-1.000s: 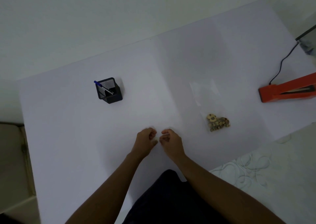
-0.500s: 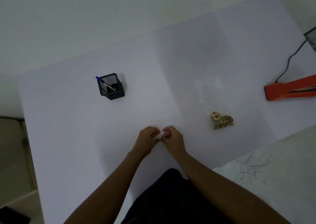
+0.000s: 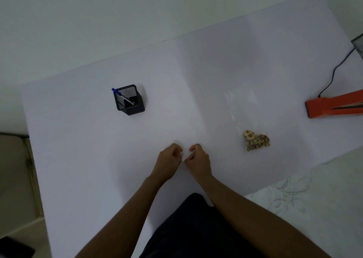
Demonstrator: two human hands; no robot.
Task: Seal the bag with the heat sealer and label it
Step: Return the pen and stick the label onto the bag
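While a pen [image 3: 123, 96] leans in the holder [image 3: 130, 100] at upper left, the left hand [image 3: 169, 160] and right hand [image 3: 198, 160] curl together at centre; what they pinch is unclear. Right of them lies the bag [image 3: 247, 123], well apart from the sealer [image 3: 334, 106] at the right edge.

A matt, smooth white table [image 3: 98, 159] is carrying a black wire-mesh metal pen holder [image 3: 130, 100] and a clear, glossy plastic bag [image 3: 242, 110]. The heat sealer [image 3: 334, 106] is showing a smooth orange casing, and quilted white cloth [image 3: 314, 194] is lying alongside.
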